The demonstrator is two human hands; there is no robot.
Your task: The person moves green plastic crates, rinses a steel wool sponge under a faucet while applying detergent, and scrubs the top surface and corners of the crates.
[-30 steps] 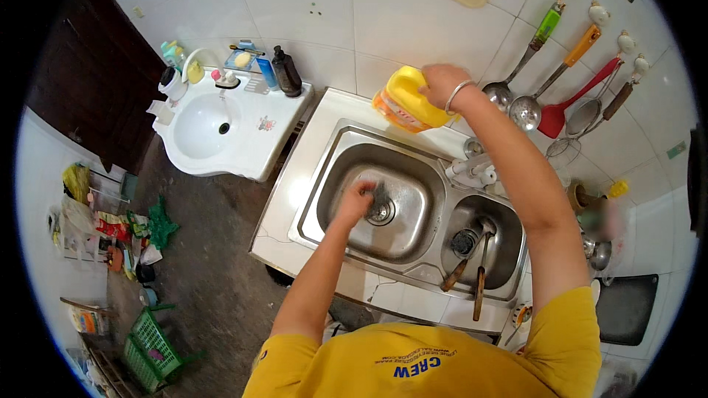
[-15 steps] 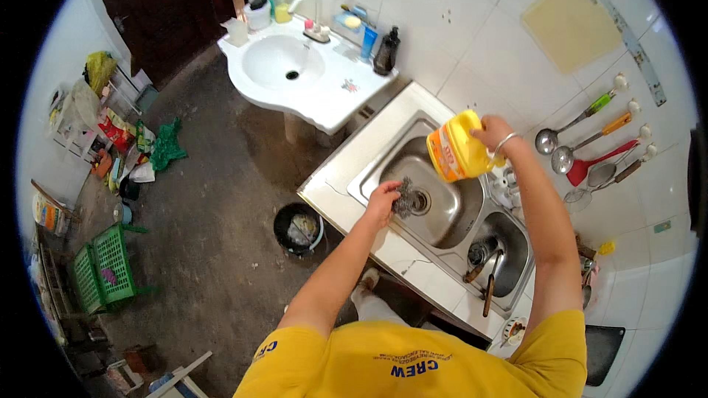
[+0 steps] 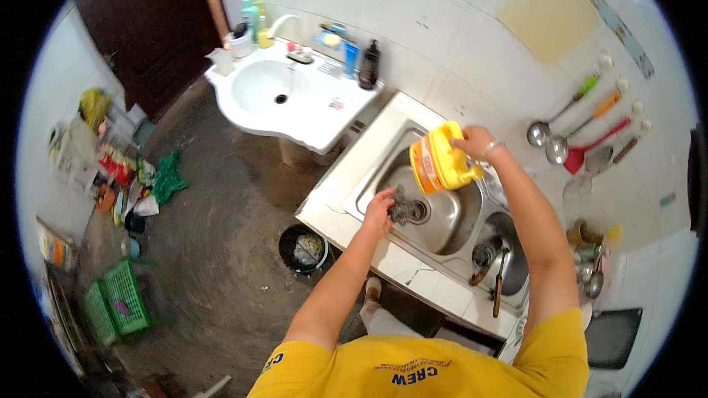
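Note:
My left hand [image 3: 378, 214] is closed around a grey metal scouring pad [image 3: 403, 208], held over the larger basin of a steel sink [image 3: 459, 230], beside its drain. My right hand [image 3: 476, 142] grips the handle of a big yellow plastic jug [image 3: 439, 159] with an orange and white label. The jug is tilted above the same basin, its spout end toward the lower right and apart from the pad. I cannot make out any liquid coming from it. In the smaller basin, tools with wooden handles [image 3: 498, 285] lean against the rim next to a dark, round wire-like thing [image 3: 484, 252].
A white washbasin [image 3: 251, 118] with bottles along its back stands at the upper left. Ladles and spatulas [image 3: 571, 151] hang on the right wall. A black bucket [image 3: 293, 262] stands on the floor by the counter [image 3: 324, 206]. Green plastic crates [image 3: 127, 291] lie farther left.
The jug has tipped further, and its spout now shows below my right hand. My left hand still holds the scouring pad in nearly the same place. The whole view has turned slightly.

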